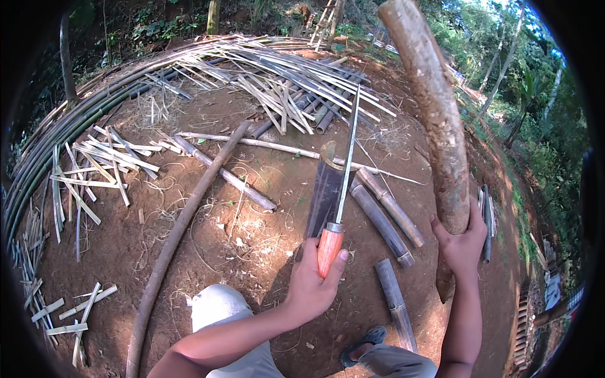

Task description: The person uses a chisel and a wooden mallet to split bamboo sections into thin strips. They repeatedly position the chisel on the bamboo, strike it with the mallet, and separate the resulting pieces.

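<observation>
My left hand (315, 280) is closed around the red wooden handle of a machete (346, 170), its long blade pointing up and away. A dark split bamboo piece (321, 198) stands right behind the blade; its lower end is hidden by my fingers, so whether they touch it I cannot tell. My right hand (463, 242) grips a thick, rough wooden log (444, 135) near its lower part. That log is held up nearly upright, tilted to the left at its top, with its narrower lower end below my hand.
Cut bamboo sections (381, 217) lie on the brown soil, another section (397, 305) nearer my foot. A long pole (183, 230) runs along my left. Split bamboo strips (113, 157) are scattered left, with a large pile (283, 75) ahead. Long bamboo poles (50, 138) curve around the far left.
</observation>
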The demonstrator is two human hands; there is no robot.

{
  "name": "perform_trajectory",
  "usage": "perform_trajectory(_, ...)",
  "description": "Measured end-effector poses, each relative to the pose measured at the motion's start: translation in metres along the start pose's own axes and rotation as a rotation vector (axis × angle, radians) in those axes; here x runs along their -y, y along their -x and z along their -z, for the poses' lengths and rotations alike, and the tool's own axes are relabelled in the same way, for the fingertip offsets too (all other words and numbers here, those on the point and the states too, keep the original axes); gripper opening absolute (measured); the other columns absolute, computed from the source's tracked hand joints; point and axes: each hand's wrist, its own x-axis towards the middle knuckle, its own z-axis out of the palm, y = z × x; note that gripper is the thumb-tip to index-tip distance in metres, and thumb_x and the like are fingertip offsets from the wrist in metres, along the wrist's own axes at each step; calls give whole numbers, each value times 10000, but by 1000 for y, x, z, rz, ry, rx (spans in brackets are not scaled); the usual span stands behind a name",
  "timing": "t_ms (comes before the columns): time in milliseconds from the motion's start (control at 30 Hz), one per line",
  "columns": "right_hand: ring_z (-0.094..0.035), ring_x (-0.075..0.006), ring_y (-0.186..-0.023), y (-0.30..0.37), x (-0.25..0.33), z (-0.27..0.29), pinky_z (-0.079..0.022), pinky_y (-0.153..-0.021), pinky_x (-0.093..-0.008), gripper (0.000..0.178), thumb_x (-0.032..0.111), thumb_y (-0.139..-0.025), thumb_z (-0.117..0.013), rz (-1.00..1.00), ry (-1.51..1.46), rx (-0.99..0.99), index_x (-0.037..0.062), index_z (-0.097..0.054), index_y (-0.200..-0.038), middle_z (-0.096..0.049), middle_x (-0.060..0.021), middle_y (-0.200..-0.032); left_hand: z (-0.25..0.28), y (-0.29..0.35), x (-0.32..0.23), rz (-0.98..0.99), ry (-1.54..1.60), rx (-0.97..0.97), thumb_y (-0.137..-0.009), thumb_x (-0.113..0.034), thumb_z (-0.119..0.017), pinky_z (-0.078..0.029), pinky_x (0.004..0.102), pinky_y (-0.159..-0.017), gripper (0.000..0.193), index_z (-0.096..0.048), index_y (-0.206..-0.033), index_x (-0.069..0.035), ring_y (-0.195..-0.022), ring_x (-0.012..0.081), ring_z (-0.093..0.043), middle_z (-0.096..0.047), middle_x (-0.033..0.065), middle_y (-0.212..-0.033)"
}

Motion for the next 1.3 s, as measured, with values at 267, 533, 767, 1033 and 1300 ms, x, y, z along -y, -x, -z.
perform_trajectory(267,-636,-191,-958,-36,8,23,-502,-902,-351,525,67,-840,-776,189,-113,-259,-5,-530,-1299,-661,-91,-1077,-6,0,1,-49,-11,32,-1023,-352,-597,-516,422,-628,383,-458,-1174,-28,-691,280,-688,-639,174,-769)
perform_trajectory(533,-724,-380,-901,-16,-5,30,-540,-837,-385,656,118,-676,-793,-52,144,300,-9,-566,-1278,-722,-235,-942,-18,1,4,-22,-11,76,-1016,-337,-608,-513,452,-625,383,-448,-1166,-22,-673,346,-684,-628,194,-758)
perform_trajectory(767,-665,-217,-1026,-40,24,66,-505,-933,-361,624,80,-756,-795,78,-81,-124,-4,-548,-1323,-689,-140,-1128,-25,10,2,-19,-19,25,-1002,-305,-629,-505,460,-623,376,-437,-1153,-20,-694,380,-684,-631,206,-773)
perform_trajectory(1033,-703,-288,-922,-27,27,36,-533,-865,-364,694,137,-711,-774,-285,328,655,-39,-529,-1336,-704,-256,-986,-24,18,12,41,20,148,-1002,-319,-624,-509,442,-674,392,-452,-1194,-23,-746,331,-678,-630,193,-810)
perform_trajectory(1300,-667,-247,-983,-34,19,84,-505,-919,-344,715,104,-715,-800,11,46,208,-54,-514,-1351,-694,-156,-1069,-26,23,17,-32,-48,114,-1003,-291,-640,-478,331,-583,375,-462,-1217,-40,-636,128,-579,-580,58,-793)
